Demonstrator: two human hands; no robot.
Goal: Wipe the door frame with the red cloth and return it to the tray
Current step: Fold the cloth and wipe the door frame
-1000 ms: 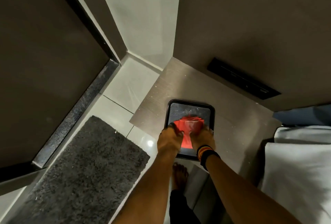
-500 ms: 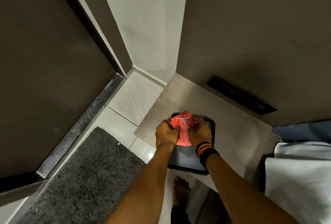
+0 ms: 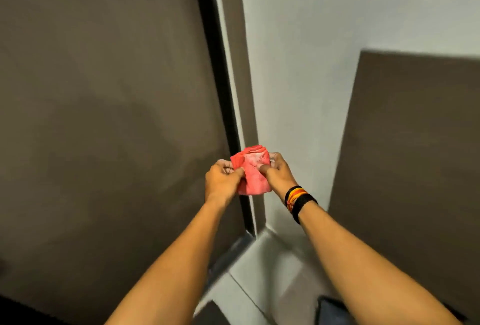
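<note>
Head view, looking forward and slightly down along two bare forearms. Red cloth (image 3: 251, 171) bunched and held up in mid-air between both hands, in front of the door frame (image 3: 235, 90), overlapping the frame's dark vertical strip without clear contact. Left hand (image 3: 222, 181) clenched on the cloth's left edge, thumb and fingers (image 3: 239, 172) pinching the fabric. Right hand (image 3: 278, 172) clenched on the cloth's right side, thumb pressed into the front of the fabric, remaining digits wrapped behind it. Black, red and yellow bands (image 3: 298, 198) around the right wrist. Brown door (image 3: 104, 116) filling the left half of the view, edged by the dark strip of the frame. Pale wall (image 3: 311, 64) to the right of the frame. Dark brown panel (image 3: 415, 155) further right, rising from the lower right. Light floor tiles (image 3: 270, 267) visible below, between the two forearms. Rounded dark corner, possibly the tray (image 3: 328, 309), at the bottom edge beside the right forearm, blurred and mostly hidden.
</note>
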